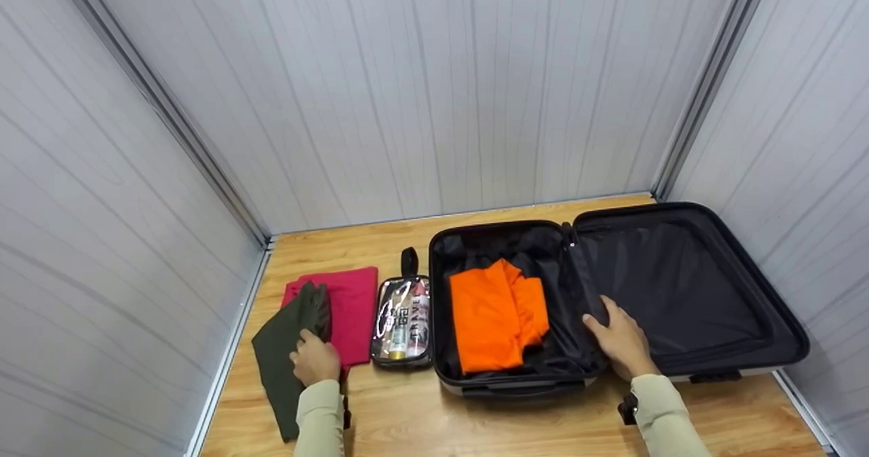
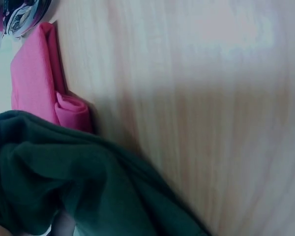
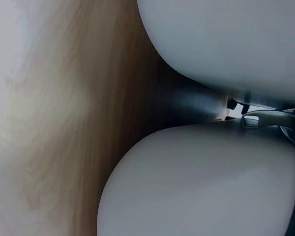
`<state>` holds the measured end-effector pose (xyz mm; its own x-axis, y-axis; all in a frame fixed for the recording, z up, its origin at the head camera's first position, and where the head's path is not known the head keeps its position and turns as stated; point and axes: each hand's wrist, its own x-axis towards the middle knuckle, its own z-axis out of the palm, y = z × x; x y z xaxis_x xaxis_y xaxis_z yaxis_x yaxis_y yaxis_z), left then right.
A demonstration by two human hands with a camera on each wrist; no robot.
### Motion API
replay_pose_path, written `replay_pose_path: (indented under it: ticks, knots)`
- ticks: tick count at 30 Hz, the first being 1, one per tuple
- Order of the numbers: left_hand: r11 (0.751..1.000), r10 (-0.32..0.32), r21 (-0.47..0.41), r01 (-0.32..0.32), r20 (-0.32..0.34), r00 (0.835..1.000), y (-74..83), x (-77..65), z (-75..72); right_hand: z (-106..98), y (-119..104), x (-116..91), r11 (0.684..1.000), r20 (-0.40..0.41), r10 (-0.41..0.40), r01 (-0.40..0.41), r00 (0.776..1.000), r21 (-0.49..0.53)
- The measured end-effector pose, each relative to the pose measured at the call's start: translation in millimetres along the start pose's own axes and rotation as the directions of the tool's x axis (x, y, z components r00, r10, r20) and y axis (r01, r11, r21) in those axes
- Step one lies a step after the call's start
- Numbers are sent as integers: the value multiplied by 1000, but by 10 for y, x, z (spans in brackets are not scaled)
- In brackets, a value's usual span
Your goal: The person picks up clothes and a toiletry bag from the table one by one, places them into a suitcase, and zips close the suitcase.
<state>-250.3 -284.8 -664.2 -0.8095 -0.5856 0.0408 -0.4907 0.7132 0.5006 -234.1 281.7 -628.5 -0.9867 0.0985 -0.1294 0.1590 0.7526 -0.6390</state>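
Note:
My left hand (image 1: 316,360) grips a dark green garment (image 1: 278,348) at its near right side. The garment partly covers a folded pink garment (image 1: 353,307) on the wooden floor; the left wrist view shows its green folds (image 2: 88,172) up close, with only a bit of the hand. An open suitcase (image 1: 791,335) lies to the right, with a folded orange garment (image 1: 485,318) in its left half. At the hinge side my right hand (image 1: 623,338) holds the edge of a black lining flap (image 1: 585,287) between thumb and fingers. That hand is out of the right wrist view.
A clear travel pouch (image 1: 402,321) with several bottles stands between the pink garment and the suitcase. Pale panel walls (image 1: 434,90) enclose the floor at the back and both sides. The right wrist view shows the suitcase's pale outer shells (image 3: 201,182) and a metal hinge (image 3: 270,119).

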Motion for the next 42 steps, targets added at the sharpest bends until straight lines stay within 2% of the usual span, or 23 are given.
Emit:
replay_pose_path:
  ticks: [7,12,19,25,33,42]
  knots:
    - [998,53,26,-55,48,997,-11,-19,-13,-15,-4,-3,1000,3,-1,1,1000,14]
    - [997,55,41,-58,65,996,-29,-19,-19,-7,-10,-6,1000,7,6,-6,1000,4]
    - [999,18,28,-20,58,998,-56,-2,-18,9,-8,-9,1000,-3,-6,6,1000,-3]
    - [998,-28,-53,30,44,999,-77,5,-22,12,-11,-12,1000,-6,-10,10,1000,-3]
    - [989,-69,-131,72,31,997,-84,30,-23,6,-5,-7,1000,-8,-6,6,1000,3]
    - [967,-132,-215,137,40,990,-112,66,11,-1,6,-2,1000,-10,-27,27,1000,-8]
